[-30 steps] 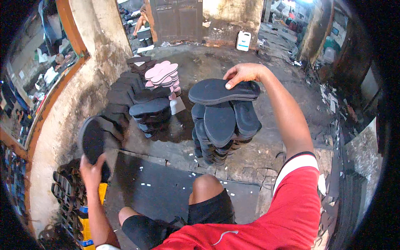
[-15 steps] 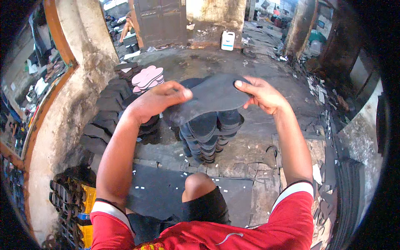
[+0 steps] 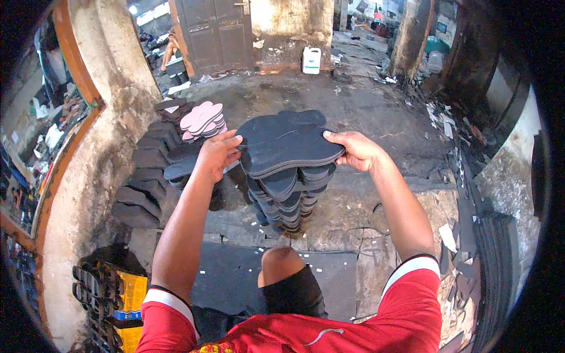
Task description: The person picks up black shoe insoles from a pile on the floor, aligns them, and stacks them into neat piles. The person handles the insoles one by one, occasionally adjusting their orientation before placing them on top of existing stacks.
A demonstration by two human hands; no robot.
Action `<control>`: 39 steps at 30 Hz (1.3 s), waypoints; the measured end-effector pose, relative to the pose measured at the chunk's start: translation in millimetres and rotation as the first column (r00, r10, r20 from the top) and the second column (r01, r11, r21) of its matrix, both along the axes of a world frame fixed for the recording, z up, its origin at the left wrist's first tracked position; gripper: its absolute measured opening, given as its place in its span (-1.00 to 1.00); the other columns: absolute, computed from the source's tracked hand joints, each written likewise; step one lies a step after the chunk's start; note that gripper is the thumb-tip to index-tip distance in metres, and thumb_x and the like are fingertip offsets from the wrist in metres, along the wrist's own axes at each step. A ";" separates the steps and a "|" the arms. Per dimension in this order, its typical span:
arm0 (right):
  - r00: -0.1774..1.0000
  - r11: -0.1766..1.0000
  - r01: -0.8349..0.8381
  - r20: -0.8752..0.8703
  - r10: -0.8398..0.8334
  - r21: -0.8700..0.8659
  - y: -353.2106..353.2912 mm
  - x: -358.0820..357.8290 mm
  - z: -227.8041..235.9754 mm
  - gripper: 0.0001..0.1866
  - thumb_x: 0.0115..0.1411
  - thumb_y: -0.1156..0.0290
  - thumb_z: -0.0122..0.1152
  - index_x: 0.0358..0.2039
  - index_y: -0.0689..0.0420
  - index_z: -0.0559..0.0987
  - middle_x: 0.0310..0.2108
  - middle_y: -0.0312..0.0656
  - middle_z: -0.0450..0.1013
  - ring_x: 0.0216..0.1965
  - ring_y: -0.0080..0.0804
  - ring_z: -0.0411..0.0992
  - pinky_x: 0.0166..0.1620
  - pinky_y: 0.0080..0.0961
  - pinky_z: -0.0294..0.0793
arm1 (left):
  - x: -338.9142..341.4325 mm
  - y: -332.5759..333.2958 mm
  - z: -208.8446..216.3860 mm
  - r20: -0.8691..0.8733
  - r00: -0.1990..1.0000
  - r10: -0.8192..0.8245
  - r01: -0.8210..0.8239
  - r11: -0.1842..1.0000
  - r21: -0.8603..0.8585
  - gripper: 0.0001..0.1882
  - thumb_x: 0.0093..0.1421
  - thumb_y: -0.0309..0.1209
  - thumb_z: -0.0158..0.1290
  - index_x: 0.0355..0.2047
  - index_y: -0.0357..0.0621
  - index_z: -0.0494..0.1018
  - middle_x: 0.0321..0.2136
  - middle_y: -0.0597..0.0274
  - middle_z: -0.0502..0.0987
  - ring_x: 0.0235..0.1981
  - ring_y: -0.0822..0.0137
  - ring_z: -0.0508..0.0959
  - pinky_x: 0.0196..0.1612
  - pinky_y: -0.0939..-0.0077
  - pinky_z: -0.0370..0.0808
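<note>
A black foam shoe sole (image 3: 288,141) lies flat across the top of a tall stack of black soles (image 3: 282,185) in front of me. My left hand (image 3: 219,156) grips its left end, thumb on the upper edge and fingers partly hidden. At the other end my right hand (image 3: 356,150) pinches the sole, with the thumb on top and the fingers underneath. Further soles stick out behind it at the top of the stack. To the left, a shorter pile of dark soles (image 3: 182,169) is partly covered by my left forearm.
Pink soles (image 3: 203,117) are stacked at the far left, beside rows of black sole stacks (image 3: 147,159) along the wall. A white jug (image 3: 311,60) stands by the far wall. Dark sheets (image 3: 494,265) are piled at the right. A yellow crate (image 3: 132,288) sits lower left.
Both hands have lowered the black sole from above the stack onto its top. Before, it was tilted in the air; now it lies level on the pile.
</note>
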State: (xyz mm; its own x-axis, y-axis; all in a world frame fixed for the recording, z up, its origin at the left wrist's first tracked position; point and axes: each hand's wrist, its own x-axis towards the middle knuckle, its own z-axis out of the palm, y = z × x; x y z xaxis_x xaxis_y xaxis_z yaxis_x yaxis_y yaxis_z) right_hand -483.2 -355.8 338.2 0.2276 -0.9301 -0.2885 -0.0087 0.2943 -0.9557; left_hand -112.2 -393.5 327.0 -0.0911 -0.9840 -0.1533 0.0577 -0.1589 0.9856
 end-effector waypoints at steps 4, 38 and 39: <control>0.998 0.998 0.050 -0.034 -0.049 0.025 0.6 8.4 -1.6 -0.58 0.31 0.00 0.35 -0.07 0.09 0.67 -0.24 -0.34 0.64 -0.31 -0.55 0.52 -0.34 -0.56 0.53 | 1.5 -0.9 -5.9 -0.027 1.000 0.014 -0.014 1.000 0.007 -0.42 0.28 -0.37 0.25 0.29 -0.18 0.40 -0.02 0.30 0.56 -0.09 0.37 0.52 0.02 0.40 0.52; 0.479 0.903 0.256 -0.766 -0.429 -0.346 65.5 154.7 -542.9 0.02 0.14 0.22 0.36 0.46 0.35 0.01 0.39 0.20 0.13 0.28 0.23 0.19 0.33 0.09 0.19 | -86.3 10.4 26.0 0.944 0.213 0.253 0.706 0.628 -0.328 -0.51 0.48 -0.06 -0.07 0.34 0.19 0.43 0.35 0.09 0.28 0.38 0.05 0.26 0.44 0.18 0.10; 0.402 0.883 0.175 -0.787 -0.467 -0.435 61.9 154.1 -542.0 0.01 0.14 0.19 0.35 0.45 0.36 0.04 0.39 0.21 0.13 0.28 0.22 0.19 0.34 0.09 0.18 | -87.7 3.0 25.2 0.958 0.179 0.224 0.695 0.661 -0.284 -0.51 0.48 -0.05 -0.07 0.35 0.19 0.42 0.35 0.09 0.28 0.39 0.05 0.24 0.44 0.18 0.09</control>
